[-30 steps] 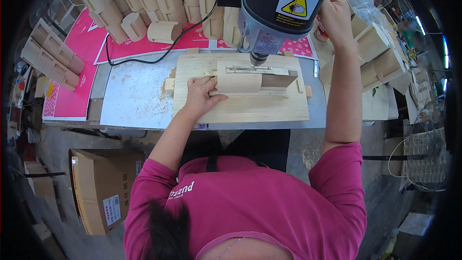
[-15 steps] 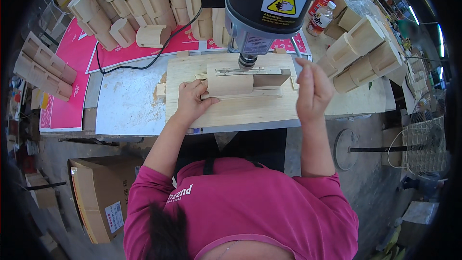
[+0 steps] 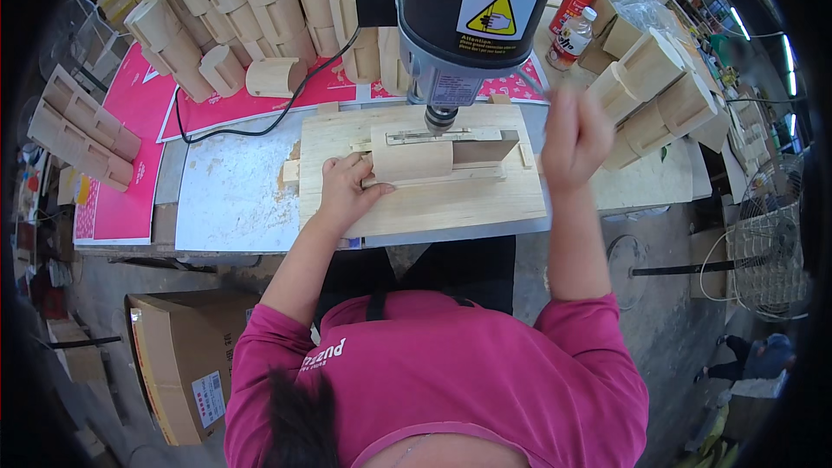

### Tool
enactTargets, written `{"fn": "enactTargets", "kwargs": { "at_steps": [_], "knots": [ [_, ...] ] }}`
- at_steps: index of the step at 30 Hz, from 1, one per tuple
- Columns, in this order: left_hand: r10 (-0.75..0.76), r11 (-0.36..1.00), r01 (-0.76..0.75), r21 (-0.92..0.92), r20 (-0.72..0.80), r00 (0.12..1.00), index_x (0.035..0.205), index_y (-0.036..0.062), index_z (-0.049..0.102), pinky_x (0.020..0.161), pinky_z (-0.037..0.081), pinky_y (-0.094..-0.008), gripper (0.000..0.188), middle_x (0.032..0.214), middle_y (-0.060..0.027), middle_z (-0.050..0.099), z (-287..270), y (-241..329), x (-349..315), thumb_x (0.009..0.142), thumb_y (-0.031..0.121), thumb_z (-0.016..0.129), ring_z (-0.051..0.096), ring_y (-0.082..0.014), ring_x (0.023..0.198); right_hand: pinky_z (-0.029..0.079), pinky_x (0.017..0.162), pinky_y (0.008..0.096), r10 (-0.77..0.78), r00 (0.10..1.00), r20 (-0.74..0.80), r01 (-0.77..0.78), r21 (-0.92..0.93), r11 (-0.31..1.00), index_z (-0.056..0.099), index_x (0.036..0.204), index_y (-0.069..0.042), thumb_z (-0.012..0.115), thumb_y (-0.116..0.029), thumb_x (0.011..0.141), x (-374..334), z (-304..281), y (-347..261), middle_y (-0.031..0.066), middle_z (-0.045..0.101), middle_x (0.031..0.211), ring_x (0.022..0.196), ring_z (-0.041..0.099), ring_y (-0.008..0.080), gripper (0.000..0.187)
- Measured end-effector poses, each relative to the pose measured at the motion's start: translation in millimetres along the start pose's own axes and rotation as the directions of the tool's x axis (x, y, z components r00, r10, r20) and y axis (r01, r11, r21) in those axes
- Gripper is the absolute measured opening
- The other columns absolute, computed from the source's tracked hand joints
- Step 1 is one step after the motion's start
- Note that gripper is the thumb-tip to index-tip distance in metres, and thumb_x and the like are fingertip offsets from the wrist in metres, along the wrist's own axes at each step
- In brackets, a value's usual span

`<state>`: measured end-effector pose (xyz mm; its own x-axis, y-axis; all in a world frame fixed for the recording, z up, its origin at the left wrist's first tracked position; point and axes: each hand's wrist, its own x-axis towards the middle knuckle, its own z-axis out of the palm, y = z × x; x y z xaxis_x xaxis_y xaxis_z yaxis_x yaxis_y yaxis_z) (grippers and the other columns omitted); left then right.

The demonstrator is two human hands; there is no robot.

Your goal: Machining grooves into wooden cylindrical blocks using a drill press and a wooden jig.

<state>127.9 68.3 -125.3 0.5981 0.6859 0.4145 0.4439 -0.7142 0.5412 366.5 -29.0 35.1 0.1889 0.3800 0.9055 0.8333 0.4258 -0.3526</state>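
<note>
Well, head view: 1 person in a pink shirt stands at a bench under a drill press.
Left hand (image 3: 345, 191): lies flat, fingers spread and loosely curled, pressing on the left end of the pale curved wooden block (image 3: 412, 159); it grips nothing fully.
Wooden block: sits on the flat pale plywood jig board (image 3: 433, 208), directly below the drill chuck (image 3: 439, 117), backed by a thin wooden fence strip.
Right hand (image 3: 574, 134): raised beside the machine, blurred, fingers curled inward; whether it holds anything I cannot tell.
Drill press head (image 3: 472, 9): large dark grey housing with a yellow warning sticker, above the block.
Bench surroundings: stacks of pale curved wooden parts (image 3: 243, 9) at the back and right, pink sheets (image 3: 130, 121) to the left, a black cable (image 3: 260, 121), a red can (image 3: 574, 2).
Floor: brown cardboard box (image 3: 173, 364) at the lower left.
</note>
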Motion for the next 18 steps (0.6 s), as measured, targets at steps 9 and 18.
{"fn": "enactTargets", "kwargs": {
  "at_steps": [9,18],
  "knots": [
    [0.002,1.0,-0.001,0.003,-0.065,0.998,0.088,0.0135,0.064,0.071,0.028,-0.0334,0.034,0.072,-0.0004,0.053,24,27,15,0.06,0.029,0.075,0.05,-0.0191,0.07,0.042,0.06,0.0281,0.138,0.985,0.1,-0.108,-0.262,0.959,0.059,0.085,0.001,0.048,-0.032,0.087,101,47,63,0.0111,0.054,0.062,0.06,0.054,0.0187,0.035],
    [-0.015,1.0,0.016,0.016,-0.041,0.999,0.093,0.015,0.065,0.071,0.028,-0.033,0.037,0.072,-0.0005,0.054,23,24,12,0.061,0.03,0.075,0.051,-0.0186,0.071,0.035,0.045,0.0295,0.054,0.99,0.131,-0.032,-0.169,0.985,0.048,0.064,-0.001,0.052,-0.015,0.084,61,5,3,0.0101,0.044,0.05,0.045,0.048,0.0165,0.025]
  ]
}}
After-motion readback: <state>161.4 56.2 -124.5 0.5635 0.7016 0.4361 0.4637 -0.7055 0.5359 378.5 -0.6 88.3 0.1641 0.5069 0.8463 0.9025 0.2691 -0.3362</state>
